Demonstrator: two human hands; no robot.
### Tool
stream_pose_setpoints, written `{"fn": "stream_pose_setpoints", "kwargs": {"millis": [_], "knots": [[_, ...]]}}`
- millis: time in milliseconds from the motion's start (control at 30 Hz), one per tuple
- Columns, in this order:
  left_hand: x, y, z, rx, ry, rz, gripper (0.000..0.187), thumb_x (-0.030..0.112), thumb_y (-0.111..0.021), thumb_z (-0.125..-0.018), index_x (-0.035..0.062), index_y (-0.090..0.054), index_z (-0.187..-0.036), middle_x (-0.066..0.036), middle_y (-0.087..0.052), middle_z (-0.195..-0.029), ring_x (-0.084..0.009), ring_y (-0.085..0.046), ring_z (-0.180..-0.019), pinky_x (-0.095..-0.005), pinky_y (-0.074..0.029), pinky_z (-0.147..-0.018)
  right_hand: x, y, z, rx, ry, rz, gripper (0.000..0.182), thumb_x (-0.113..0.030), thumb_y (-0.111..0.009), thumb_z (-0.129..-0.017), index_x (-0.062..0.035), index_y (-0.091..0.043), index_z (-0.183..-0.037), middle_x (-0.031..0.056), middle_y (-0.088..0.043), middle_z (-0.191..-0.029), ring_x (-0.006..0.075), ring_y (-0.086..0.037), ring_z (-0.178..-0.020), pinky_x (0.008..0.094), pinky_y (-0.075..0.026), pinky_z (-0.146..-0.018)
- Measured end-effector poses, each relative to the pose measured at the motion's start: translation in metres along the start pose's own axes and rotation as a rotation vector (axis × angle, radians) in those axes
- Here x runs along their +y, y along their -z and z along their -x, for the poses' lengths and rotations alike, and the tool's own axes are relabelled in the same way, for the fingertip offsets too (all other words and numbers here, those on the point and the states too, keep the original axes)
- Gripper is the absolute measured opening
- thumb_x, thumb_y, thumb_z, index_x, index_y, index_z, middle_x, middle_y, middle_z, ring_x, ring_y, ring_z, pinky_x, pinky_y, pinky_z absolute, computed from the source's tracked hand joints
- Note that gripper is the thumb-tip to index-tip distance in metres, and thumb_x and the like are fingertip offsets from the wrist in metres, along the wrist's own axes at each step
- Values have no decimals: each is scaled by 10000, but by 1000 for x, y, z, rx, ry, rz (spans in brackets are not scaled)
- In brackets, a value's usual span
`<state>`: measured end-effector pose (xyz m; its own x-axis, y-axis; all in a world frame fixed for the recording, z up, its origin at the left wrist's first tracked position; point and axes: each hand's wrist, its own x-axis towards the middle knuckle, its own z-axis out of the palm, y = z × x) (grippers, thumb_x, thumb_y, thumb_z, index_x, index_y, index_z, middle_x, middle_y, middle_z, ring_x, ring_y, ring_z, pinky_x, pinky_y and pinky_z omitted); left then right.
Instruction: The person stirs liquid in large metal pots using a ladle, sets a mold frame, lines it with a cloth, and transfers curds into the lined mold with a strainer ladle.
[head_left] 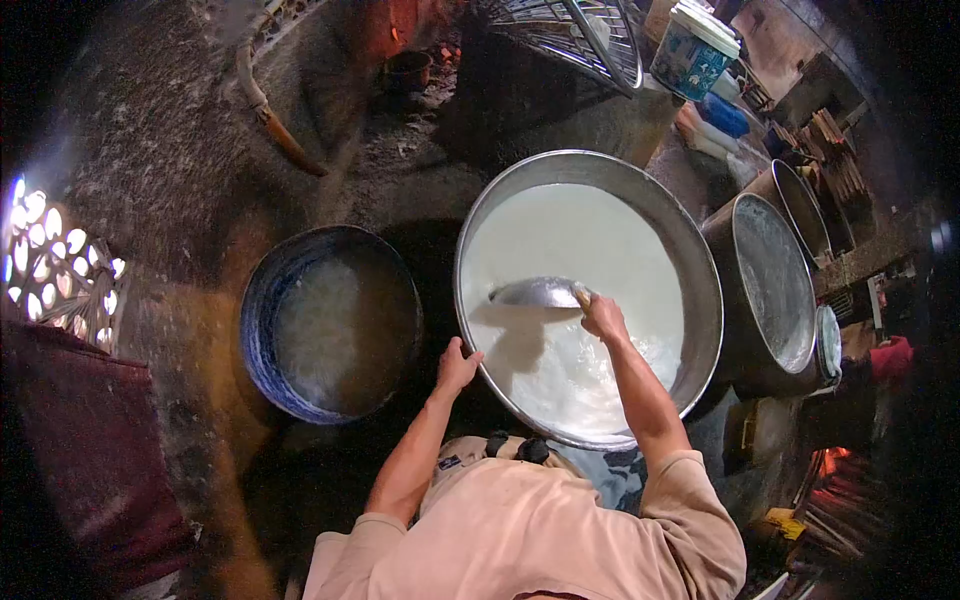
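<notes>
A wide metal pot (706, 300) full of milky white liquid (570, 235) stands in front of me. My right hand (604, 318) is closed around the short handle of a metal ladle (540, 292), over the right-centre of the pot. The ladle's rounded bowl points left, close over the liquid, and casts a shadow on it. Ripples show in the liquid nearer to me. My left hand (459, 367) grips the pot's left rim, with its fingers at the edge.
A blue tub (258, 345) with cloudy liquid stands left of the pot. To the right are large metal vessels (775, 285). A patterned bucket (692, 55) and a metal rack (590, 35) are at the back. Fire (830, 462) glows at the lower right.
</notes>
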<state>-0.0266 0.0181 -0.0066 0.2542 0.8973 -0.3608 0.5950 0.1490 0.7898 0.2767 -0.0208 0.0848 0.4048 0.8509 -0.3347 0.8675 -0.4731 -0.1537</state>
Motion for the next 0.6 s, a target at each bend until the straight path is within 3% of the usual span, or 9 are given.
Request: {"fn": "stream_pose_setpoints", "kwargs": {"millis": [100, 233, 267, 367, 500, 533, 567, 600], "knots": [[7, 6, 3, 0, -8, -12, 398, 242, -705, -733, 9, -516, -996, -194, -620, -966, -358, -587, -945, -421, -455, -793, 47, -61, -10, -45, -132, 51, 612, -32, -531, -704, -343, -489, -1230, 139, -618, -923, 342, -614, -880, 444, -520, -732], [-8, -3, -5, 37, -34, 0, 393, 236, -704, -733, 2, -519, -989, -200, -617, -968, -357, -587, -942, -415, -456, -793, 66, -64, 37, -39, 22, 120, 541, -58, -570, -703, -300, -536, -1185, 140, -619, -943, 333, -616, -885, 449, -526, -716], [-8, -3, -5, 37, -44, 21, 391, 236, -704, -734, 1, -521, -987, -201, -616, -970, -357, -586, -943, -413, -456, -795, 68, -59, 54, 8, -34, -12, 231, -98, -552, -684, 0, -607, -885, 219, -631, -886, 386, -602, -866, 466, -491, -756], [-7, -3, -5, 15, 0, 21, 392, 223, -693, -742, -4, -528, -1016, -204, -610, -1008, -350, -583, -965, -399, -453, -814, 127, -112, 63, -39, -74, 93, 676, -33, -558, -686, -349, -450, -1274, 133, -611, -925, 327, -616, -858, 434, -529, -694], [-8, -10, -4, 74, 49, 20, 402, 204, -677, -750, -7, -526, -1059, -201, -609, -1038, -339, -583, -986, -392, -451, -826, 149, -88, 115, -70, -54, 96, 688, -35, -561, -678, -370, -454, -1270, 138, -609, -953, 340, -615, -856, 443, -518, -716], [4, -6, 4, 114, 50, -5, 401, 203, -676, -751, -7, -526, -1057, -200, -610, -1036, -339, -584, -985, -391, -451, -826, 154, -78, 128, -61, -80, 47, 603, -42, -570, -666, -260, -518, -1226, 166, -623, -929, 361, -614, -848, 446, -511, -726], [13, -6, 9, 154, 51, -29, 400, 202, -676, -751, -8, -526, -1056, -199, -610, -1034, -339, -584, -983, -391, -451, -825, 167, -77, 137, -71, -122, 33, 565, -42, -571, -665, -215, -532, -1201, 178, -625, -929, 369, -612, -852, 450, -506, -735], [1, -6, -1, 34, 95, 42, 405, 203, -676, -750, -9, -524, -1060, -197, -608, -1037, -334, -586, -976, -391, -452, -821, 184, -76, 145, -81, -162, 20, 529, -42, -572, -663, -170, -547, -1176, 191, -627, -930, 377, -610, -857, 453, -502, -744]]}}
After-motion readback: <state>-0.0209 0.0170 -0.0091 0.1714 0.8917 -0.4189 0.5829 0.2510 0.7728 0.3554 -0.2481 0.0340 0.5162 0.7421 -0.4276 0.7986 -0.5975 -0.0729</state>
